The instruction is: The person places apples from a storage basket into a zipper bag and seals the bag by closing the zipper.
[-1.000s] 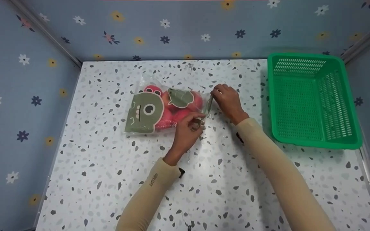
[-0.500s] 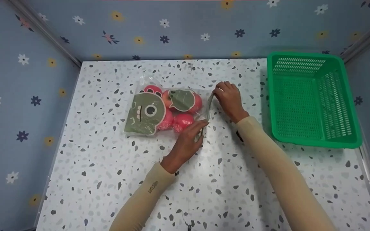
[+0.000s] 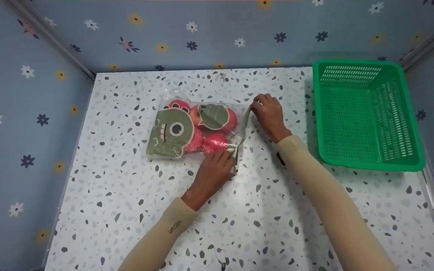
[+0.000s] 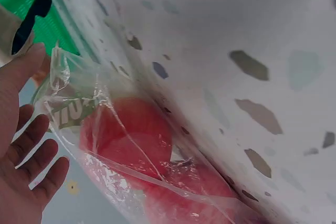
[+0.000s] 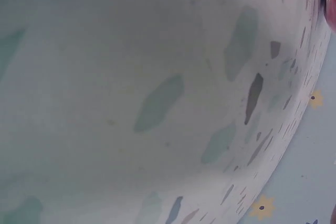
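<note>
A clear plastic bag (image 3: 170, 141) printed with a green cartoon dinosaur lies flat, its mouth edge toward the right. Several round red and pink things (image 3: 216, 143), like fruit, show through the plastic. My left hand (image 3: 211, 173) is at the bag's lower right corner. In the left wrist view its fingers are spread and loosely bent, with the thumb beside the corner of the film. At the upper right corner my right hand (image 3: 269, 116) pinches the bag's edge. The right wrist view shows mostly tabletop, with a pink sliver at its upper right.
A green perforated plastic basket (image 3: 352, 124) stands at the right of the speckled white table (image 3: 126, 210). Flower-patterned blue walls (image 3: 217, 34) border the table at the back and both sides.
My left hand has moved down along the bag's mouth edge to its lower corner, its fingers loosening. The mouth edge lies straighter. My right hand stays at the upper corner.
</note>
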A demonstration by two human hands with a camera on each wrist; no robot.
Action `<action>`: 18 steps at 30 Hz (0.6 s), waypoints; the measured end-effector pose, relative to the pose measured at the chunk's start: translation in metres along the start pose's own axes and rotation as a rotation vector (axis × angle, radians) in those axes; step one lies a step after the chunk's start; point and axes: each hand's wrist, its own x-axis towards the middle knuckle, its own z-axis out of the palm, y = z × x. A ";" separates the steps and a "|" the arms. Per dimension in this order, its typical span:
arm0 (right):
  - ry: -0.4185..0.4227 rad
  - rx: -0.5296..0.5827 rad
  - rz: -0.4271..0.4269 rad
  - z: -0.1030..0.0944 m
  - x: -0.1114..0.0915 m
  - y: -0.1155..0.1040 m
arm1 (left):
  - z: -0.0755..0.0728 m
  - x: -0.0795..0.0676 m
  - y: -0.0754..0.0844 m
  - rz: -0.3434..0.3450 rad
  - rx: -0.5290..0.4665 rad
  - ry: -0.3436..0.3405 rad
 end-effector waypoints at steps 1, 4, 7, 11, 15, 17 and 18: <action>-0.003 0.000 0.004 0.000 0.000 0.000 | 0.002 0.000 0.000 0.017 0.033 0.003; -0.012 0.001 0.014 -0.001 0.001 0.000 | 0.008 -0.001 0.000 0.058 0.104 0.010; -0.008 -0.002 0.018 0.000 0.000 -0.001 | 0.011 -0.002 0.001 0.084 0.136 0.001; 0.009 0.000 0.014 0.000 0.000 -0.002 | 0.014 -0.001 0.004 0.097 0.157 -0.028; 0.021 -0.010 0.016 0.000 0.001 -0.002 | 0.016 -0.001 0.006 0.102 0.186 -0.045; 0.021 -0.022 0.019 0.000 0.000 -0.002 | 0.018 -0.001 0.007 0.097 0.183 -0.039; 0.018 -0.028 0.020 0.001 0.000 -0.002 | 0.018 -0.001 0.007 0.093 0.178 -0.032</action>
